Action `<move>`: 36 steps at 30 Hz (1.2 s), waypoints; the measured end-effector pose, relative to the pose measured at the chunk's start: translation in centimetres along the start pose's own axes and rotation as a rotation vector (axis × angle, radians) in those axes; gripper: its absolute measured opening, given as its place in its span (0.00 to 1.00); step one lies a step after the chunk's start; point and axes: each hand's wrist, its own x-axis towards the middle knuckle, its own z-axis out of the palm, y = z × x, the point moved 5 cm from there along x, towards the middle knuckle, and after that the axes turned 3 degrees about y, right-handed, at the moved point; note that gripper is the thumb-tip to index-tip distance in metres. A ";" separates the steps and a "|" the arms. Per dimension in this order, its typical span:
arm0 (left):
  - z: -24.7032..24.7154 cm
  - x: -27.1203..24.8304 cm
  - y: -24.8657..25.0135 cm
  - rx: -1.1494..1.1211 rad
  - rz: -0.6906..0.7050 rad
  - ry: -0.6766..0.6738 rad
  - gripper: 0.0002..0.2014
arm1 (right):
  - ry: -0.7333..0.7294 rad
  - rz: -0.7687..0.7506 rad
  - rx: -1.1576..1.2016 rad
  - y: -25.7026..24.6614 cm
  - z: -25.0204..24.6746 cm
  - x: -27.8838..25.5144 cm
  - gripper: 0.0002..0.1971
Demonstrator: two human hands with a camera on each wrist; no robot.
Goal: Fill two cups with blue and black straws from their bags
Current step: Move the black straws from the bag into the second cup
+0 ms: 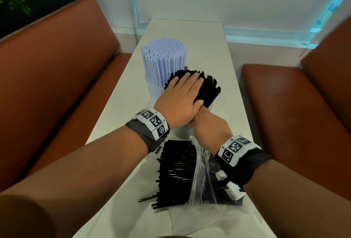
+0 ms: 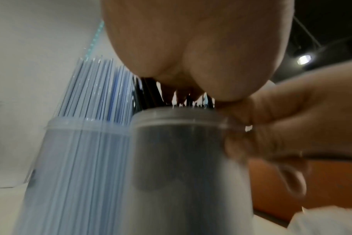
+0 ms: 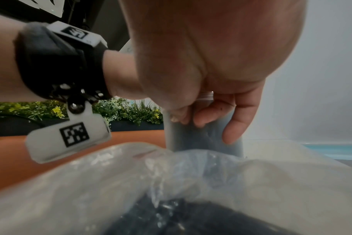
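Blue-and-white straws [image 1: 163, 59] stand upright in a translucent cup [image 1: 152, 89] at mid-table. Just right of it a second translucent cup [image 1: 181, 131] holds a bunch of black straws [image 1: 209, 90] fanning to the right. My left hand [image 1: 180, 93] lies flat on the tops of these black straws, fingers straight. My right hand [image 1: 207, 123] grips this cup at its rim and side; the right wrist view shows its fingers [image 3: 231, 120] curled on the cup wall [image 3: 191, 138]. In the left wrist view the dark-filled cup [image 2: 181, 151] stands beside the blue-straw cup [image 2: 80, 151].
More black straws [image 1: 176, 171] lie in a heap on the near table, half out of a clear plastic bag [image 1: 203, 180] under my right wrist. The narrow white table [image 1: 218, 47] runs between two orange benches [image 1: 66, 66]. A wall closes the far end.
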 end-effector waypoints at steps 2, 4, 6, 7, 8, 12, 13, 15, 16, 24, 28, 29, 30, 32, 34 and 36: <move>0.1 0.2 -0.4 -0.023 -0.006 -0.055 0.32 | 0.029 -0.038 -0.012 -0.3 -0.2 -0.2 0.17; -1.2 0.1 -0.4 -0.156 0.009 0.031 0.33 | 0.028 -0.081 -0.050 -0.4 -0.1 -0.2 0.16; -2.5 -0.9 -0.4 -0.291 -0.004 0.194 0.31 | 0.002 -0.036 -0.033 -0.2 -0.2 -0.1 0.16; -3.0 -1.7 -0.5 -0.345 -0.024 0.268 0.29 | -0.016 -0.010 -0.031 0.0 -0.2 0.0 0.15; -3.3 -2.7 -0.6 -0.393 -0.050 0.323 0.27 | -0.036 0.001 -0.044 0.0 -0.1 0.1 0.13; -3.0 -7.4 -1.1 -0.510 -0.149 0.366 0.18 | 0.020 -0.005 0.008 -0.1 -0.8 -0.3 0.06; -2.4 -8.5 -1.2 -0.528 -0.182 0.331 0.15 | 0.064 -0.029 0.035 -0.3 -1.1 -0.6 0.07; -0.5 -10.6 -1.2 -0.548 -0.256 0.182 0.12 | 0.234 -0.085 0.121 -1.0 -2.1 -1.9 0.09; 0.6 -11.4 -1.1 -0.532 -0.273 0.075 0.13 | 0.346 -0.090 0.150 -1.4 -2.8 -2.8 0.08; 6.6 -13.3 3.0 -0.326 -0.035 -0.418 0.23 | -0.232 0.376 -0.166 0.9 2.4 -5.6 0.26; 8.3 -12.5 4.7 -0.271 0.009 -0.501 0.33 | -0.270 0.368 -0.093 1.6 3.0 -5.1 0.14; 8.6 -12.2 4.9 -0.247 0.013 -0.512 0.33 | -0.268 0.367 -0.064 1.6 3.1 -4.9 0.13; 8.9 -11.9 5.2 -0.219 0.019 -0.523 0.33 | -0.263 0.365 -0.032 1.6 3.1 -4.7 0.13; 9.1 -11.1 5.6 -0.173 0.032 -0.531 0.30 | -0.253 0.363 0.026 1.6 3.2 -4.4 0.12; 9.1 -10.5 6.0 -0.148 0.047 -0.526 0.26 | -0.230 0.349 0.067 1.7 2.9 -4.2 0.12; 9.0 -10.0 6.2 -0.128 0.067 -0.523 0.22 | -0.198 0.331 0.116 2.0 2.6 -4.2 0.13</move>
